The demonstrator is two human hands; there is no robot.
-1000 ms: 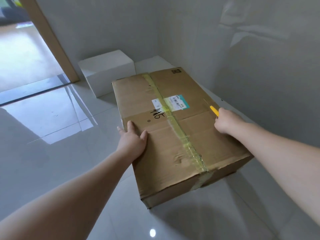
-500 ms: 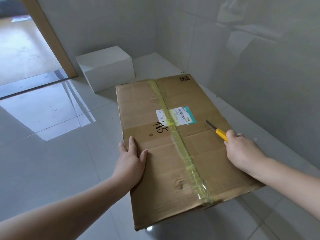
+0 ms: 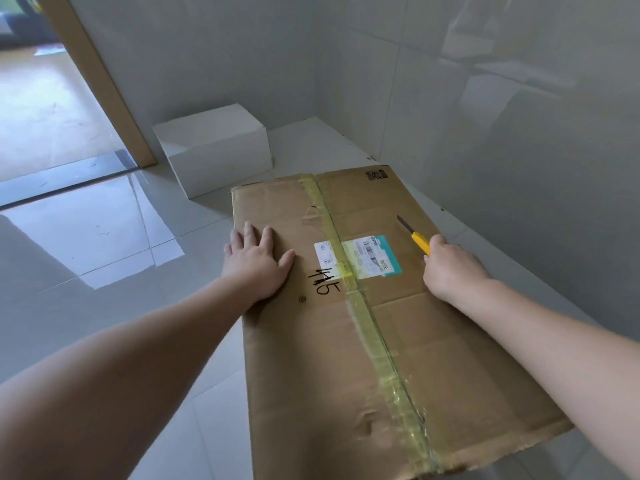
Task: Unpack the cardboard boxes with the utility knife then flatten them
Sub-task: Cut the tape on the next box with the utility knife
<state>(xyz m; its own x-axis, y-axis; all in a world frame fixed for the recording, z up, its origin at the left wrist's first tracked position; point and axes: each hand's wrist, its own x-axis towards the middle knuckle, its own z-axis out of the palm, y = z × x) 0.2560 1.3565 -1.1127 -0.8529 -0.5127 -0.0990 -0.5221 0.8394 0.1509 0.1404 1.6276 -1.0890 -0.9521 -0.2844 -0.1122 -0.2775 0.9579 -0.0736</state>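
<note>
Taped cardboard box (image 3: 346, 341) on the floor (image 3: 86, 258), both hands on top.
Left hand (image 3: 256, 263) lies flat, fingers spread; right hand (image 3: 450, 268) grips a yellow knife (image 3: 414, 234), blade out. Marker reads "445"; shipping label (image 3: 360, 257) unreadable.

A glossy pale tiled floor (image 3: 104, 271) fills the left of the view, catching a bright patch of reflected light. Grey tiled walls (image 3: 485, 116) meet in a corner at the back, their shiny faces carrying faint reflections. At the left a tan wooden door frame (image 3: 100, 81) slants down to the floor, and beyond it a dark threshold strip (image 3: 62, 181) borders a lighter, sunlit floor (image 3: 45, 112) in the next room.
</note>
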